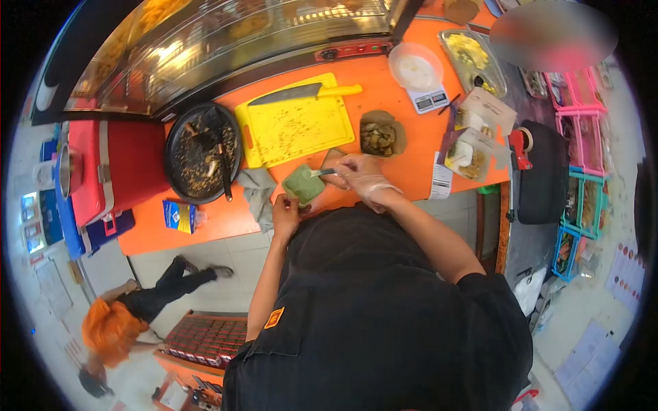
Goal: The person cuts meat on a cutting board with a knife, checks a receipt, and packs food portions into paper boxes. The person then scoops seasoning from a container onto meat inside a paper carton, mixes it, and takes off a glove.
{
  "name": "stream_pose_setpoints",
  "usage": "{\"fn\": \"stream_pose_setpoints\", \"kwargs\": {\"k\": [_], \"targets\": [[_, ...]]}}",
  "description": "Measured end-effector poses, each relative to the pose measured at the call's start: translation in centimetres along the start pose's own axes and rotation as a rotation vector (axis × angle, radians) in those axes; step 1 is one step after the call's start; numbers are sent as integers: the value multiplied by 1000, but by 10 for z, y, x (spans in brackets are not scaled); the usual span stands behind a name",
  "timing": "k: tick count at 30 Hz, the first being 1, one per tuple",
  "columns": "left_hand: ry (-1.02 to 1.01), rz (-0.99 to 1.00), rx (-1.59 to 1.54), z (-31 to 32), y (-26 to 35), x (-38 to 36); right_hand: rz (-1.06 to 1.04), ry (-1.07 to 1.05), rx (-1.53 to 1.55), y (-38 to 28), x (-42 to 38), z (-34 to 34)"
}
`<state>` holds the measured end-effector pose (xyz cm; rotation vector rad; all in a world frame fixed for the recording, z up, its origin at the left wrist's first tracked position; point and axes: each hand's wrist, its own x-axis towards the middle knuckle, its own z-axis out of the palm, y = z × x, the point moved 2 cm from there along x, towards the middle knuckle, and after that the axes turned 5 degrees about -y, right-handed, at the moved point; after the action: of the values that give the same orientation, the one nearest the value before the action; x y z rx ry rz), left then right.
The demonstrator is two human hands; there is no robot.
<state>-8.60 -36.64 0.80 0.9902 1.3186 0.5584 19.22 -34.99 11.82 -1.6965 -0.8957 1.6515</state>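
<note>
My left hand [286, 214], bare, grips the near edge of a small tub of pale green sauce [303, 188] with its fingers and thumb. My right hand [367, 179] wears a clear plastic glove. Its fingers are closed on the handle of a spoon [322, 172], whose head dips into the tub. Just beyond my right hand stands an open brown paper box [381, 134] filled with browned food pieces. A flat brown piece of card [336, 168] lies beside the tub, partly covered by my right hand. A crumpled grey cloth [258, 195] lies left of the tub.
On the orange table [226, 236] are a yellow cutting board [295, 130] with a knife [288, 94], a black pan [203, 152], and a scale [430, 99] under a bowl [415, 66]. A heated display case [274, 41] borders the back. Another person [116, 325] is at lower left.
</note>
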Motion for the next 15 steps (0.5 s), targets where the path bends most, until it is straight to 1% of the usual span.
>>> {"fn": "stream_pose_setpoints", "kwargs": {"k": [1, 2, 3, 6, 7, 8, 10, 12, 14, 15], "targets": [[16, 24, 125, 2, 11, -4, 2, 13, 4, -6, -10, -14], [37, 48, 250, 2, 19, -5, -48, 122, 12, -8, -19, -30], [31, 47, 254, 2, 19, -3, -97, 230, 22, -7, -26, -45], [1, 77, 313, -1, 18, -1, -138, 424, 102, 7, -31, -95], [-1, 59, 317, 0, 20, -1, -146, 502, 138, 14, -29, -108], [-4, 50, 321, 1, 23, -1, -145, 507, 142, 21, -26, -119], [-12, 28, 347, 0, 23, -1, -153, 522, -171, 26, -20, -132], [-17, 20, 372, -1, 20, 0, -140, 545, -118, 31, -13, -135], [-25, 64, 317, -2, 14, 2, -128, 562, -66, 34, -11, -134], [-27, 79, 299, -2, 12, 3, -157, 574, -196, 34, -13, -134]]}}
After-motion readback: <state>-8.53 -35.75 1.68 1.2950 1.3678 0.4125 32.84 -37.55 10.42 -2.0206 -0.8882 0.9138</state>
